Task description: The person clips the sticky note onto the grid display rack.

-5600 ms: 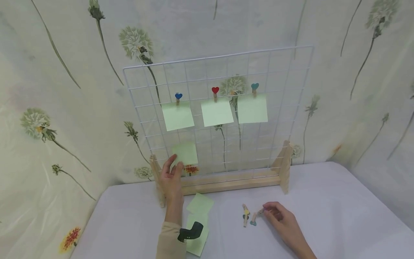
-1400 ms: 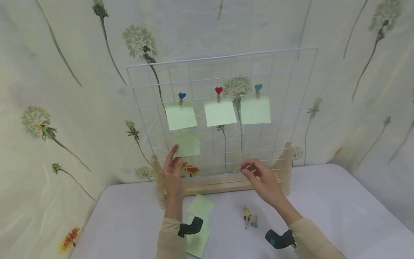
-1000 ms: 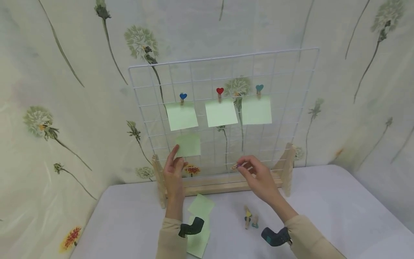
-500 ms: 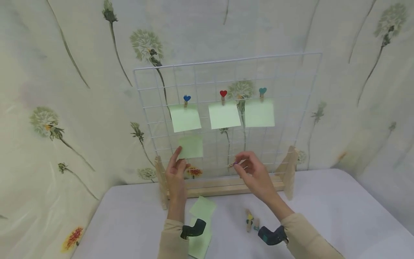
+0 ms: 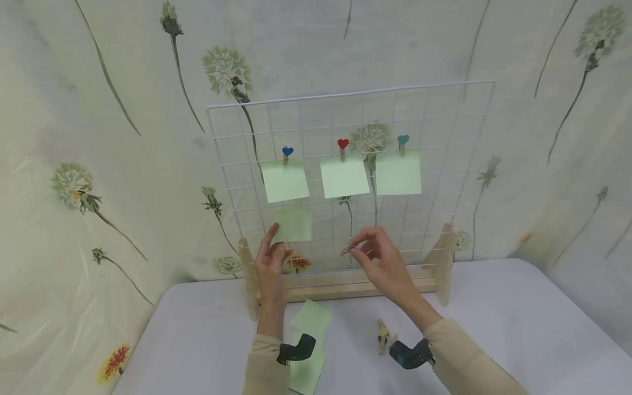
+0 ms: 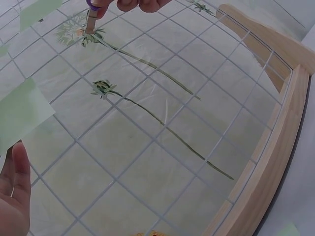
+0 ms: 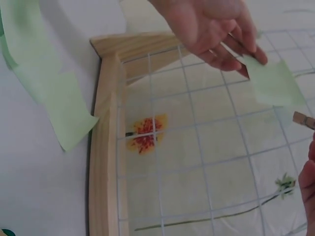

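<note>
My left hand (image 5: 270, 269) pinches a pale green paper note (image 5: 295, 225) by its lower left edge, holding it up at the white wire grid (image 5: 326, 230). In the right wrist view the fingertips lie at the edge of this note (image 7: 275, 83). My right hand (image 5: 382, 266), to the right of the note, pinches a small wooden clothespin (image 5: 344, 251) between thumb and forefinger. A purple decoration shows on that clothespin (image 6: 90, 23) in the left wrist view. Its wooden tip points toward the note, with a gap between them.
Three green notes hang higher on the grid from clothespins with a blue heart (image 5: 288, 151), a red heart (image 5: 343, 144) and a teal heart (image 5: 403, 139). A wooden stand (image 5: 345, 289) holds the grid. Loose notes (image 5: 308, 362) and spare clothespins (image 5: 382, 337) lie on the white table (image 5: 207, 329).
My right hand has lifted the clothespin from the table up to the grid, then moved left toward the note. My left hand has raised the note a little, then stayed nearly still.
</note>
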The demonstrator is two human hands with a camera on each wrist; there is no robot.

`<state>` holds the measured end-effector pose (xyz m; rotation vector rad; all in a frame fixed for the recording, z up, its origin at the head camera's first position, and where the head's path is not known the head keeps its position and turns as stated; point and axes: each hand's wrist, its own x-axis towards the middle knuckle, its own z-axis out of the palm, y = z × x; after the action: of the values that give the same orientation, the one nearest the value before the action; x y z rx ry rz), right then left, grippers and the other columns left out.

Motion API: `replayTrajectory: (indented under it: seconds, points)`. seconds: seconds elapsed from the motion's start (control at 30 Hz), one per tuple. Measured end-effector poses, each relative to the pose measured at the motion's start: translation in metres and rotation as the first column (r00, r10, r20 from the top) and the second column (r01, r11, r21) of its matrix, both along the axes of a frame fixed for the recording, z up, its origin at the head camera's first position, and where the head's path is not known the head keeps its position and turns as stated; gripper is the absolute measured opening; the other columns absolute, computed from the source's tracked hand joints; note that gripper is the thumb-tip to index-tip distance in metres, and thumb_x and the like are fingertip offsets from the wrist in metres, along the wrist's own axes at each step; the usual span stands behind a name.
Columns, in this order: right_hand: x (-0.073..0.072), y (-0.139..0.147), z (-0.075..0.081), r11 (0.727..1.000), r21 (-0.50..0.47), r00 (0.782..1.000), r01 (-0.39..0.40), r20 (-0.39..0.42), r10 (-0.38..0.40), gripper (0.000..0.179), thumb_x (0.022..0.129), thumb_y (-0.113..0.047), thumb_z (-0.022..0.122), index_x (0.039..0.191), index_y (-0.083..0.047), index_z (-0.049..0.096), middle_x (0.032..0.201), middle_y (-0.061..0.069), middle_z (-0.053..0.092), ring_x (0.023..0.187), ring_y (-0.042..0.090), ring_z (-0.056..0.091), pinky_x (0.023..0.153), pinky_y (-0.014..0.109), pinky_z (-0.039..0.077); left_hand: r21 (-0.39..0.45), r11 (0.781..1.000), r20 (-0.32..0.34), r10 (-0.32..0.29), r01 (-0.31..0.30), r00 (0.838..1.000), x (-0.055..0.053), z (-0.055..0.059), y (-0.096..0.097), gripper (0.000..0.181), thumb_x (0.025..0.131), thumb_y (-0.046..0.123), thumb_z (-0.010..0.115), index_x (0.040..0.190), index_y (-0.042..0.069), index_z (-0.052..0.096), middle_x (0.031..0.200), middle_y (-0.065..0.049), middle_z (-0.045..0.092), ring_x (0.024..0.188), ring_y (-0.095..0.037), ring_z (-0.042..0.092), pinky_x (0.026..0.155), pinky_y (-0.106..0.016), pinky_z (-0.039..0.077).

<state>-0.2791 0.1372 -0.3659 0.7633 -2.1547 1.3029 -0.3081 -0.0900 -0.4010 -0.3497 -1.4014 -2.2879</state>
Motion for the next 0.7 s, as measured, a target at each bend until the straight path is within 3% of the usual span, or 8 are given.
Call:
replayTrajectory:
  seconds: [0.23,0.4,0.7]
  points:
    - [-0.002,-0.009,0.009,0.999,-0.009,0.999,0.042,-0.033,-0.042,0.018,0.088,-0.007,0.064,0.096,-0.010,0.049,0.099,-0.004,0.066,0.072,0.009,0.055,0.061,0.021,0.047,0.032,0.999,-0.006,-0.007,0.007,1.000,0.000,0.000,0.002,0.042,0.095,0.005,0.050,0.137,0.010,0.049,0.132,-0.008,0.049,0.088,-0.006,0.058,0.080,-0.022,0.052]
    - [-0.005,-0.016,0.014,0.999,-0.015,0.998,0.052,-0.022,-0.052,0.019,0.086,-0.001,0.064,0.089,-0.005,0.046,0.098,0.003,0.067,0.070,0.012,0.055,0.060,0.022,0.046,0.057,0.998,-0.017,-0.015,0.016,1.000,0.001,0.001,0.001,0.042,0.096,0.004,0.049,0.138,0.006,0.047,0.135,-0.010,0.047,0.084,-0.008,0.059,0.080,-0.022,0.052]
    - [-0.008,-0.024,0.019,1.000,0.008,0.998,0.021,-0.062,-0.020,0.017,0.088,-0.008,0.065,0.092,-0.007,0.049,0.099,0.002,0.069,0.068,0.009,0.051,0.058,0.021,0.045,0.091,0.996,-0.039,-0.012,0.016,0.999,0.002,0.002,0.000,0.043,0.095,0.004,0.048,0.138,0.003,0.046,0.142,-0.008,0.042,0.084,-0.007,0.059,0.081,-0.024,0.052]
